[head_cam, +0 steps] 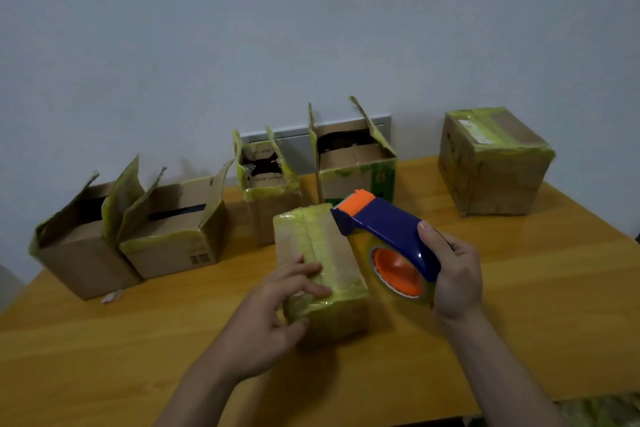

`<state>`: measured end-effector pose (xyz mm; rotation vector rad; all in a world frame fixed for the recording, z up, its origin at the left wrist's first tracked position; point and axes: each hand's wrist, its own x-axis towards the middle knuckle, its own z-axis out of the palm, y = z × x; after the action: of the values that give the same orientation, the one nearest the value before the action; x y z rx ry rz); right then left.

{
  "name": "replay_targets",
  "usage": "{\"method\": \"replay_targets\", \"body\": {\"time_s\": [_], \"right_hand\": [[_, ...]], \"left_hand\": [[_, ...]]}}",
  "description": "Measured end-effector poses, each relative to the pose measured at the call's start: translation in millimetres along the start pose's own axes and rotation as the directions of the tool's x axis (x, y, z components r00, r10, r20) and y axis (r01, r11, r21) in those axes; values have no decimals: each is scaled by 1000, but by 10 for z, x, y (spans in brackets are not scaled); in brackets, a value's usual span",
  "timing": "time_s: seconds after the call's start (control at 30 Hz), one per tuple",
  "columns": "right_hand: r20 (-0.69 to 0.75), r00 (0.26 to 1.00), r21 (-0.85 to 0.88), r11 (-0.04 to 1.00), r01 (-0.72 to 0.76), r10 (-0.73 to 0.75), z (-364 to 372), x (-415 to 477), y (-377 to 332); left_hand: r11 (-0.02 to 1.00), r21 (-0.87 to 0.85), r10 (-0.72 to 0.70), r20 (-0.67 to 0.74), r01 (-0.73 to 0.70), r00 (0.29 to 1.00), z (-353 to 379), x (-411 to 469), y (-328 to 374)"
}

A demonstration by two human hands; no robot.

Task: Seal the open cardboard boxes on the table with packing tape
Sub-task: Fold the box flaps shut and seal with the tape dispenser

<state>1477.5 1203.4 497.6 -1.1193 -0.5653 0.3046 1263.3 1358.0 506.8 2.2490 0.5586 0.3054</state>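
We count 6 boxes on the wooden table (519,288). The small brown cardboard box under our hands (320,253) has its flaps shut and yellowish tape along the seam, looks about done. The taped cardboard cube far right (491,163) reads as sealed. 4 open brown boxes along the wall (173,229) are left. Left hand (273,315) presses the lid, fingers slightly spread. Right hand (453,274) wraps the blue-and-orange tape dispenser (384,236), nose just beside the box's far edge
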Motion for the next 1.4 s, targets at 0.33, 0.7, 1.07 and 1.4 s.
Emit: {"method": "replay_targets", "body": {"time_s": [0.33,0.7,1.07,1.4], "right_hand": [[400,914,-76,996,-39,66,-115,130,-140],[553,833,-7,1000,-7,10,141,140,-225],[643,764,59,991,-116,51,344,108,-306],[678,731,51,988,-148,75,349,148,-348]], "left_hand": [[994,-108,-38,-46,33,998,-288,-2,31],[324,-937,-183,77,134,980,-220,57,362],[-307,-924,11,237,229,971,-112,-32,318],[-62,-976,27,206,207,978,-303,-120,112]]}}
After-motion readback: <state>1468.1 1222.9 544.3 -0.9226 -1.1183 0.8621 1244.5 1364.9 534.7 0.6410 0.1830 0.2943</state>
